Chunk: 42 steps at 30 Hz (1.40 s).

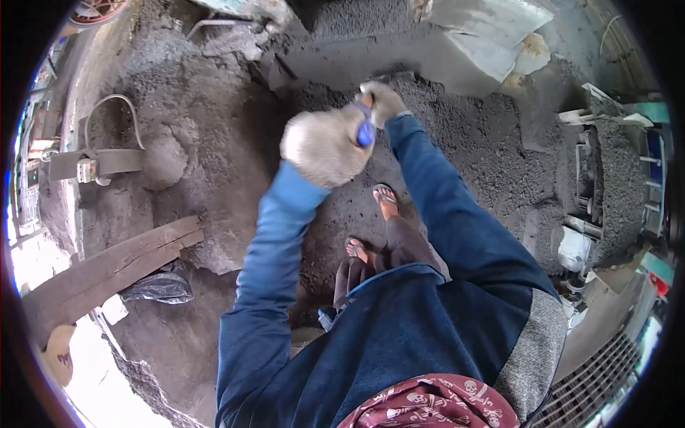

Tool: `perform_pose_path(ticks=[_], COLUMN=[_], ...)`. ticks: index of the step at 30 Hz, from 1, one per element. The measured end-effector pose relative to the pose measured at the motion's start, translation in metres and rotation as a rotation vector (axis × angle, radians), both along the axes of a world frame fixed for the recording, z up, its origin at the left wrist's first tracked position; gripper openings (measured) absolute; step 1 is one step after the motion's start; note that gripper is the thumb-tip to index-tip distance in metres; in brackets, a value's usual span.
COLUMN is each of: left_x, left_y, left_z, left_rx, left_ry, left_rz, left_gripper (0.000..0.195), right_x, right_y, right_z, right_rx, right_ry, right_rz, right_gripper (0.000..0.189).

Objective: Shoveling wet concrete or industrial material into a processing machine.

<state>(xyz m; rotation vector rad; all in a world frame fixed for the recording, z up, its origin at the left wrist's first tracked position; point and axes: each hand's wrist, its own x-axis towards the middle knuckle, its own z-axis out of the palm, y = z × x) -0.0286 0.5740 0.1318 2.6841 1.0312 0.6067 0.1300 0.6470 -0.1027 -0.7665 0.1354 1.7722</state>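
Both hands wear pale knitted work gloves and are held out in front of me, close together. My left hand [327,145], the nearer to the camera and blurred by motion, closes around a tool handle [365,134] with a blue part. Just beyond it and to the right, my right hand [386,102] grips the same tool farther along its shaft. The tool's working end is hidden or too unclear to name. Dark, grainy loose material [455,128] lies beneath and beyond the hands, against a smooth grey slanting surface [385,59].
My sandalled feet [385,198] stand on the dark ground. At the left are a wooden beam [112,267], a black plastic bag [158,289] and a belt-like strap [118,161]. Machinery [586,176] stands at the right, a metal grate [594,374] lower right, pale slabs [487,32] at the top.
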Motion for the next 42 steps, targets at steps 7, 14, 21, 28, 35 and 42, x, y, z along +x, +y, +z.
perform_pose_path(ticks=[7,14,21,28,35,42], left_x=[-0.075,-0.104,-0.082,-0.098,-0.169,-0.152], left_y=[-0.122,-0.057,0.013,0.001,-0.169,-0.084], left_z=[-0.142,0.031,0.115,-0.070,-0.128,0.043], left_rx=[-0.628,-0.099,0.002,-0.265,-0.670,-0.432], left_ry=[0.178,0.132,0.448,0.186,0.290,0.440], left_rz=[-0.213,-0.070,-0.018,-0.012,-0.046,0.098], left_gripper=[0.020,0.020,0.015,0.009,0.010,0.018], right_x=[-0.053,-0.090,-0.137,-0.137,-0.191,-0.208], right_y=[-0.125,-0.059,0.055,0.042,-0.114,-0.049], right_z=[-0.132,-0.056,-0.009,-0.121,-0.117,-0.002], right_rx=[-0.216,0.180,0.185,-0.226,-0.324,-0.152], right_ry=[-0.349,-0.214,0.131,0.140,-0.292,0.026], right_rz=[0.223,0.094,0.134,0.424,0.429,0.407], right_gripper=[0.013,0.015,0.022,0.013,0.019,0.016])
